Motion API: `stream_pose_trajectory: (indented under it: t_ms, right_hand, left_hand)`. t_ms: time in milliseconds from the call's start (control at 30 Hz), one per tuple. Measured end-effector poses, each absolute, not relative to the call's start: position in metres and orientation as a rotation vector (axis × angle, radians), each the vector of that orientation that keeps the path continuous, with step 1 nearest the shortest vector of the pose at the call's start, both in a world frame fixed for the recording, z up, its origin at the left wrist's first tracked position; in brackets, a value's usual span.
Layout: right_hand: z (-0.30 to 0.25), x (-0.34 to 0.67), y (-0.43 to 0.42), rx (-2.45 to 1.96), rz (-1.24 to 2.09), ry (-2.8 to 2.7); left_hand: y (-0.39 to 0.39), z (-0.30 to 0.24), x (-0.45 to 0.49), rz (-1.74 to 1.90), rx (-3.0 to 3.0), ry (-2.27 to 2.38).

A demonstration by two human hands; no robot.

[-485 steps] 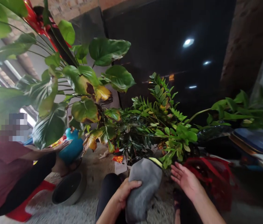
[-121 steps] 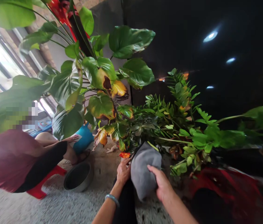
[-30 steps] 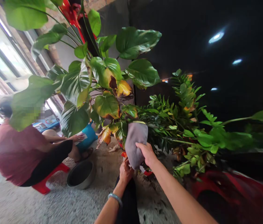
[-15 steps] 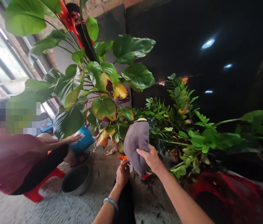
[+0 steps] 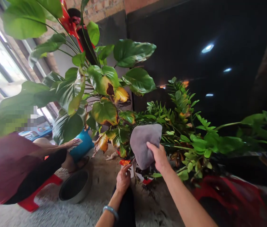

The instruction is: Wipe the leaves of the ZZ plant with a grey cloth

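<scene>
My right hand (image 5: 161, 158) grips a folded grey cloth (image 5: 145, 145), thumb on top and the other fingers hidden behind it. The cloth is in front of the dark green foliage and covers whatever lies behind it. Lower and to the left, my left hand (image 5: 123, 179) has its fingers drawn together near the cloth's lower edge; anything thin between the fingertips is too small to name. Just above those fingertips is a glittery red and gold piece (image 5: 125, 162). Left of the cloth grows a large leafy plant (image 5: 105, 110), some of its leaves yellow and browned.
At the left a person in a dark pink top (image 5: 12, 164) sits on a red stool (image 5: 30, 205), a hand at a blue container (image 5: 82, 146). A dark basin (image 5: 75, 186) stands on the floor. Smaller-leaved plants (image 5: 183, 126) spread rightwards before a shiny black panel (image 5: 183, 56).
My right hand has moved slightly right with the cloth, which now shows a broader, flatter face. The yellow edge above the cloth is out of sight. My left hand stays nearly in place.
</scene>
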State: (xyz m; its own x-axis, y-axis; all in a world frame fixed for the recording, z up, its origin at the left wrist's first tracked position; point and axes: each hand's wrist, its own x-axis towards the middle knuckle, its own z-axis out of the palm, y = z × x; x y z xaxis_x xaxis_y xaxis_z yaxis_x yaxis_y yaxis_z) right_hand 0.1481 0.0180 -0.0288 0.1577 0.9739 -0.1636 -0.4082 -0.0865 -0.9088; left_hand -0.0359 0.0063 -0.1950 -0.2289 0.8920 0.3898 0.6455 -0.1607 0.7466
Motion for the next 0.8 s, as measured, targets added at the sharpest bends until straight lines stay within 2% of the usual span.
stream_pose_trajectory:
  t_ms: [100,267,367,500,633,800]
  right_hand:
    - [-0.048,0.156,0.014,-1.156,1.407,-0.578]
    - [-0.083,0.166,-0.045,-1.271,1.514,-0.578]
    - [-0.076,0.173,-0.045,-1.230,1.380,-0.623]
    - [-0.058,0.181,-0.002,-1.182,1.203,-0.380]
    - [-0.072,0.174,-0.006,-1.236,1.393,-0.288]
    - [-0.123,0.177,-0.088,-1.342,1.615,-0.533]
  left_hand:
    - [0.006,-0.189,-0.035,1.291,1.738,1.874]
    - [0.006,-0.189,-0.038,1.268,1.772,1.817]
    - [0.008,-0.191,-0.040,1.275,1.768,1.843]
    - [0.009,-0.188,-0.037,1.288,1.794,1.812]
    - [0.006,-0.181,-0.032,1.273,1.767,1.806]
    - [0.004,-0.176,-0.034,1.305,1.706,1.830]
